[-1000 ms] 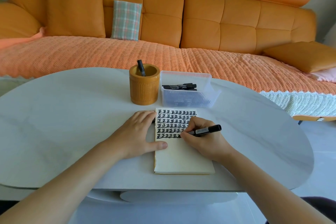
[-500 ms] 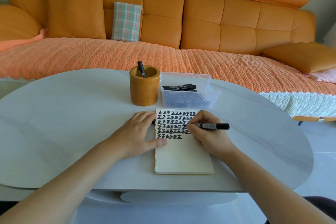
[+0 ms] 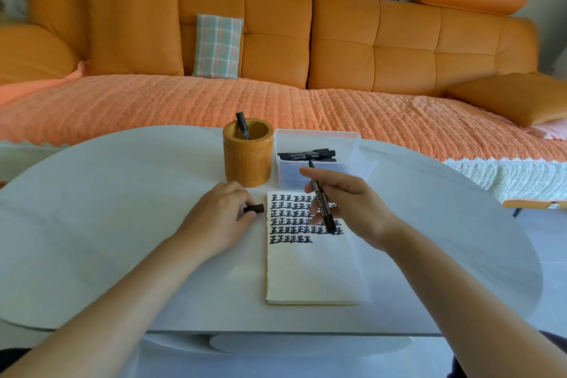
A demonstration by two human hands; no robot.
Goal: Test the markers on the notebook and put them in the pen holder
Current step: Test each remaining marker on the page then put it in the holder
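Observation:
An open notebook (image 3: 310, 270) lies on the white table (image 3: 122, 224), its upper half filled with rows of black marks. My right hand (image 3: 349, 209) holds an uncapped black marker (image 3: 320, 198) above the written rows, tip pointing away toward the box. My left hand (image 3: 219, 215) pinches the black marker cap (image 3: 254, 209) just left of the notebook. The wooden pen holder (image 3: 248, 156) stands behind my left hand with one black marker (image 3: 243, 125) in it. A clear plastic box (image 3: 319, 159) beside it holds several black markers (image 3: 306, 155).
An orange sofa (image 3: 337, 49) with an orange knitted cover and a plaid cushion (image 3: 217, 46) runs behind the table. The table's curved right edge is near a tiled floor (image 3: 549, 255).
My right hand has lifted the marker off the page and turned it tip-away. My left hand has left the notebook's edge and now pinches the cap beside it.

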